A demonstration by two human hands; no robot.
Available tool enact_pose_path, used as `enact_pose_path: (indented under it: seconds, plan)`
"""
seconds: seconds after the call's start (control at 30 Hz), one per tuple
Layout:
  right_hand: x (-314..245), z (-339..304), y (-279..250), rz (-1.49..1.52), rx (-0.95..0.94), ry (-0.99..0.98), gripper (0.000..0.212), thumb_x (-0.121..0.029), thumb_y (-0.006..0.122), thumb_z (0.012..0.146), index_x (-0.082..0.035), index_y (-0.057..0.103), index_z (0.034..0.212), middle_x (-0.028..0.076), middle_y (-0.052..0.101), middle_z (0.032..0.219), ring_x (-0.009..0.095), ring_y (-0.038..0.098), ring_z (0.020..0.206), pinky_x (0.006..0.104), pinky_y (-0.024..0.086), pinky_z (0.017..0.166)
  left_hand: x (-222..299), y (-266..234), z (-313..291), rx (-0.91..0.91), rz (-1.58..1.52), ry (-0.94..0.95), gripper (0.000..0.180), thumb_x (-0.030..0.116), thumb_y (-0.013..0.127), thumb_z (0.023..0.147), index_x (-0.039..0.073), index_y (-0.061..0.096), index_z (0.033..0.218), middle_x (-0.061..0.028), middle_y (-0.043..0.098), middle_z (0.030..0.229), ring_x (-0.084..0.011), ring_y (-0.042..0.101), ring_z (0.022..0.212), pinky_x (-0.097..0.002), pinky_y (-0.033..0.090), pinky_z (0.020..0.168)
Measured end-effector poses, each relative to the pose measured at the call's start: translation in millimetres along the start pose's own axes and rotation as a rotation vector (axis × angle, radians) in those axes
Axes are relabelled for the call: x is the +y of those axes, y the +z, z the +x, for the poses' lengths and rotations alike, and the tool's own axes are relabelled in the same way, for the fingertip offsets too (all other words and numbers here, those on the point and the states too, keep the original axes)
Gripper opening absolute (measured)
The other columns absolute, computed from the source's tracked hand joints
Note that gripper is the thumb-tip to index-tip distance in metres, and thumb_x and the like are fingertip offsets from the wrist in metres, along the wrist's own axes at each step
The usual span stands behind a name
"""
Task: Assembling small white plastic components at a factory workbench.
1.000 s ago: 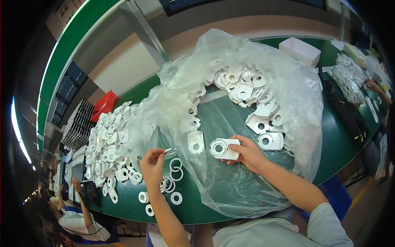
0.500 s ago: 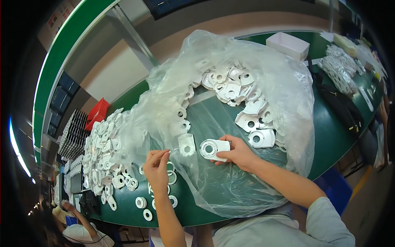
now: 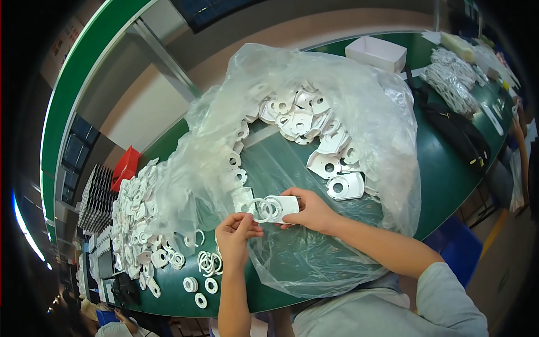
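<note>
My right hand [image 3: 310, 211] grips a flat white plastic plate [image 3: 289, 206] with a rounded end and a round hole. Thumb and fingers of my left hand [image 3: 236, 231] pinch a thin white ring [image 3: 254, 204], which overlaps the plate's rounded end. Whether the ring touches the plate, I cannot tell. Both hands are over the near part of a clear plastic bag [image 3: 387, 135]. More white plates [image 3: 300, 119] lie in a heap inside it. Left of my left hand, loose white rings [image 3: 209, 263] and a small ring stack [image 3: 190, 285] rest on the green table [image 3: 247, 300].
A big pile of white parts [image 3: 135, 208] covers the table's left, beside stacked trays [image 3: 95, 199] and a red bin [image 3: 125, 167]. At the back right are a white box [image 3: 375, 55], bundled white cords [image 3: 449, 84] and a black bag [image 3: 455, 129]. Another person [image 3: 115, 326] is at lower left.
My left hand has moved right and toward the plate, bringing the ring over its rounded end. My right hand still holds the plate. The whole view has shifted slightly.
</note>
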State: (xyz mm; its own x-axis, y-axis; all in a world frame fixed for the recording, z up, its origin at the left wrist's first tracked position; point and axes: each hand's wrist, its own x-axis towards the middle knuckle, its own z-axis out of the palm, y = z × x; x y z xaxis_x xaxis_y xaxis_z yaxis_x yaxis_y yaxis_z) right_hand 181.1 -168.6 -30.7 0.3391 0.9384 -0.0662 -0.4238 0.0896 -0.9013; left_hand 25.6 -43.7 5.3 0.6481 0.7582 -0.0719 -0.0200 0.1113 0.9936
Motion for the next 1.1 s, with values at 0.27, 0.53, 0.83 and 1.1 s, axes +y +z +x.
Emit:
enact_pose_path:
  seconds: [0.27,0.53,0.83,1.1]
  plan:
    - [3.4,0.9,-0.9,-0.048,-0.004,-0.022,0.044,0.004,0.065,0.074,0.001,0.047,0.114,0.012,0.060,0.100,0.019,0.065,0.083,0.0289,0.056,0.072,-6.1,13.1,-2.2,-0.007,0.050,-0.021,0.012,0.005,0.061,0.085,-0.006,0.060,0.088,-0.0117,0.063,0.068,-0.0170,0.063,0.055,-0.0246,0.053,0.050]
    - [4.7,1.1,0.7,-0.039,0.008,-0.073,0.040,0.004,0.064,0.072,0.001,0.049,0.109,0.011,0.063,0.089,0.015,0.065,0.075,0.0260,0.054,0.065,-12.0,15.2,-2.3,0.026,0.040,-0.032,0.014,0.005,0.062,0.085,-0.008,0.060,0.087,-0.0118,0.063,0.068,-0.0163,0.063,0.055,-0.0251,0.053,0.050]
    - [2.4,1.0,1.2,-0.084,0.027,-0.072,0.033,-0.002,0.066,0.080,0.002,0.049,0.109,0.010,0.061,0.096,0.016,0.063,0.083,0.0275,0.057,0.068,-12.8,15.0,-4.1,0.012,0.109,0.004,0.011,0.004,0.063,0.084,-0.006,0.059,0.087,-0.0094,0.062,0.069,-0.0137,0.060,0.055,-0.0228,0.051,0.049]
    - [3.0,0.0,1.2,0.017,0.009,-0.076,0.024,0.002,0.059,0.083,0.001,0.048,0.104,0.012,0.062,0.095,0.019,0.065,0.079,0.0293,0.056,0.068,-11.6,13.5,-5.3,-0.038,0.146,0.095,0.010,0.002,0.063,0.084,-0.005,0.059,0.089,-0.0078,0.062,0.074,-0.0110,0.059,0.057,-0.0205,0.047,0.048]
